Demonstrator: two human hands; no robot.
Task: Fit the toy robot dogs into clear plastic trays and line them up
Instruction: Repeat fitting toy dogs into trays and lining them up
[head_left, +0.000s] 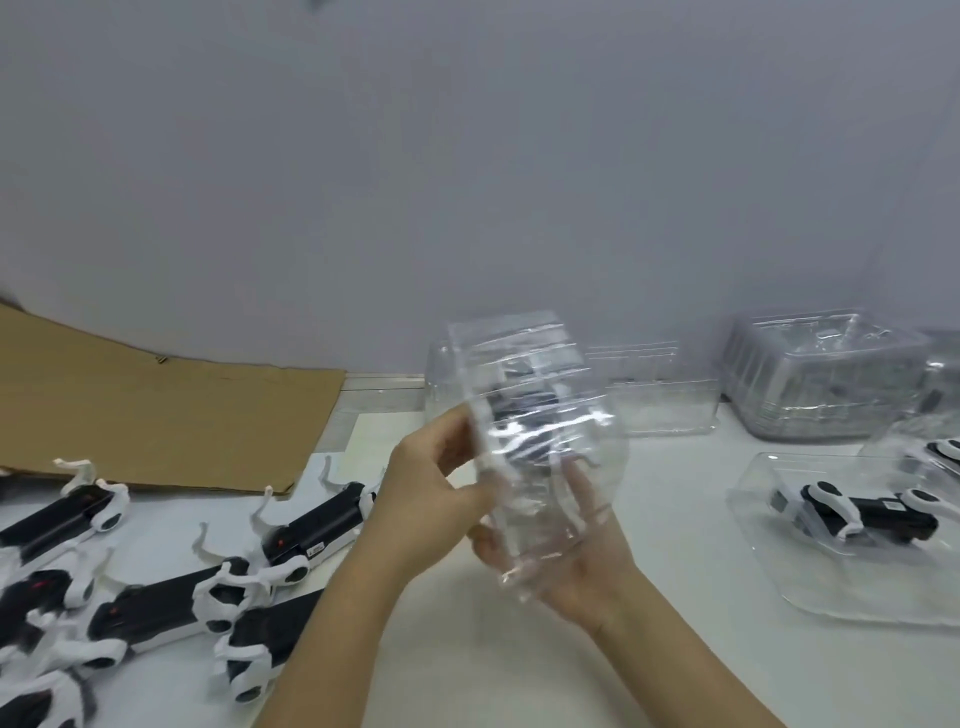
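Tray (519, 364) with a dog (524, 410) in it, held up over the table (493, 675) at mid-scene.

The left hand (441, 499) pinches the tray's left edge with curled fingers. The right hand (576, 566) cradles it from below, its fingers spread and nearly straight behind the plastic. The dog looks blurred, so I cannot tell whether it is fully seated. To do this well, I would press the body and legs home into the moulded pockets, keep the thin plastic unbent, then set it down square beside the filled tray (831, 582) at near right. Loose dogs (311, 525) wait at near left and empty trays (810, 395) are stacked at far right.
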